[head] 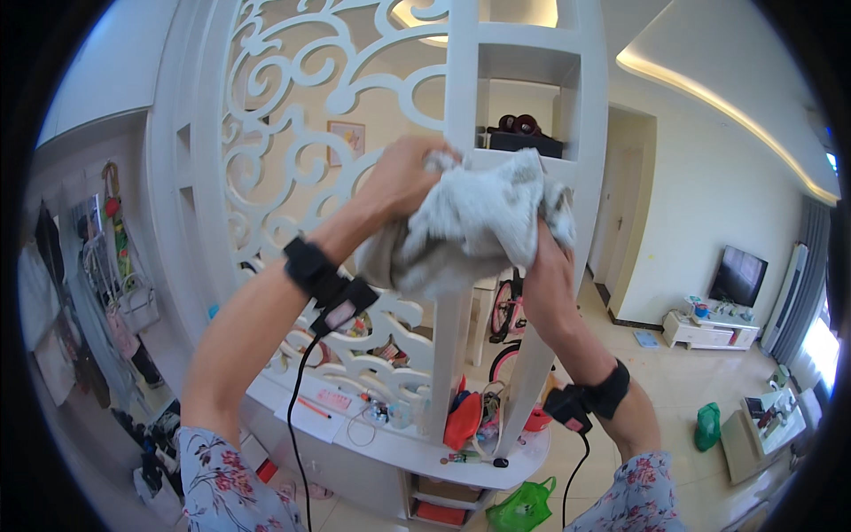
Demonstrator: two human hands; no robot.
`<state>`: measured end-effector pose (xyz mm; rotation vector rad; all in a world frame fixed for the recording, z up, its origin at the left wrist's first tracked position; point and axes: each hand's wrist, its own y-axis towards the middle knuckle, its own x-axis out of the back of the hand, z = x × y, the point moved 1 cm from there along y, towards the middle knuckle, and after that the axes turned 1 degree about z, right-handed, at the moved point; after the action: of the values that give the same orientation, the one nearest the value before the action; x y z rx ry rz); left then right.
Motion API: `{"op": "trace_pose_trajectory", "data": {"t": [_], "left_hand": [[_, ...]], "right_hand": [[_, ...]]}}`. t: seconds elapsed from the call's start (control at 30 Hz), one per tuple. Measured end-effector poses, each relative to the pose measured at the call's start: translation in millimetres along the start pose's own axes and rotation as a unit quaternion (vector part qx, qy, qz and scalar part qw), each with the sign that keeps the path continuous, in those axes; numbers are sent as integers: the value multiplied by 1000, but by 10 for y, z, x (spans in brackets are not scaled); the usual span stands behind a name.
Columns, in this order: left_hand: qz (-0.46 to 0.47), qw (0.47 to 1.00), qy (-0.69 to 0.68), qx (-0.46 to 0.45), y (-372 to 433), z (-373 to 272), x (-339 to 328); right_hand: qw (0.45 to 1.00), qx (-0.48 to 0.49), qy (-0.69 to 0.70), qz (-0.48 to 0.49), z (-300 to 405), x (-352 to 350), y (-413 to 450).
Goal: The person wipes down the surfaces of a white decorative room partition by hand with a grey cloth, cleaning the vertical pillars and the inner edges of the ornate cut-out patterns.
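Raised in front of me, my left hand (415,169) grips one side of a crumpled grey-white cloth (475,216). My right hand (552,246) has hold of its other side, the fingers mostly hidden in the folds. The cloth hangs before a white scrollwork partition screen (339,93) and its post, just below an open cubby shelf (528,63). A black box with dark round objects (518,126) on it stands in that cubby. Each of my wrists wears a black strap with a small device and cable.
Below, a white counter (392,445) holds an orange pencil (314,407), glass cups and a red bag (463,421). Green plastic bags (522,505) lie on the floor. Clothes and a white handbag (138,302) hang at left. Behind the partition stands a pink bicycle (506,309).
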<state>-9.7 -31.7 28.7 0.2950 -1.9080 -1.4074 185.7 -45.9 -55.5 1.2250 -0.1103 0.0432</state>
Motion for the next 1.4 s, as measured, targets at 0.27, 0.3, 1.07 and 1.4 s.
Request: {"op": "trace_pose_trajectory", "data": {"t": [0.27,0.3,1.07,1.4], "left_hand": [[110,647,-593,466,-2243,-259,-279],[95,610,-605,502,-2488,-311,-300],[276,834,-305,367,-4229,108,848],[-268,461,-564,631,-4546,688,411]], "right_hand": [[969,-39,-170,176,36,53,-1069],[965,-102,-143,197,64,-5,-1142],[617,-664,417,-59,201,-2248,-2509],[663,-626,370,-176,-268,-2374,-2427]]}}
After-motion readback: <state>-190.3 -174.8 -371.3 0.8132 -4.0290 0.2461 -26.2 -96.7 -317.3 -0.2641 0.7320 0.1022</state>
